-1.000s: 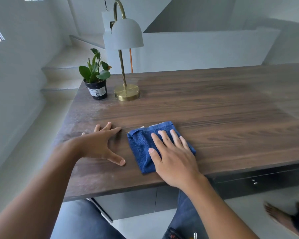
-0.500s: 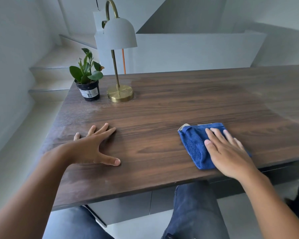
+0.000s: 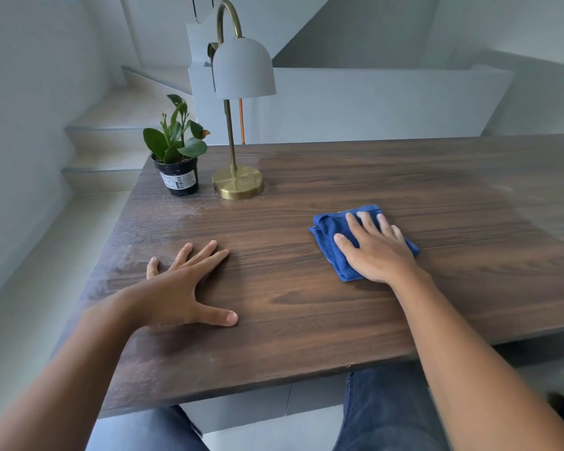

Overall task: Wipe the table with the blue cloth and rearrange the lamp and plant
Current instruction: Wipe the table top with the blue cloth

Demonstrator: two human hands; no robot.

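Observation:
A folded blue cloth (image 3: 331, 237) lies on the dark wooden table (image 3: 306, 320), right of centre. My right hand (image 3: 375, 250) presses flat on top of it, fingers pointing away from me. My left hand (image 3: 183, 288) rests flat on the bare wood near the left side, fingers spread, holding nothing. At the far left corner stand a small green plant in a black pot (image 3: 178, 154) and, just right of it, a lamp (image 3: 238, 118) with a round brass base and a white dome shade.
The table's left edge drops to a pale floor, with white stair steps (image 3: 108, 138) beyond the plant. A low white wall (image 3: 372, 105) runs behind the table. My legs in dark jeans (image 3: 385, 415) show below the near edge.
My right hand slid the cloth from beside my left hand to the right along the near edge, then away from me toward the table's middle. My left hand stayed planted.

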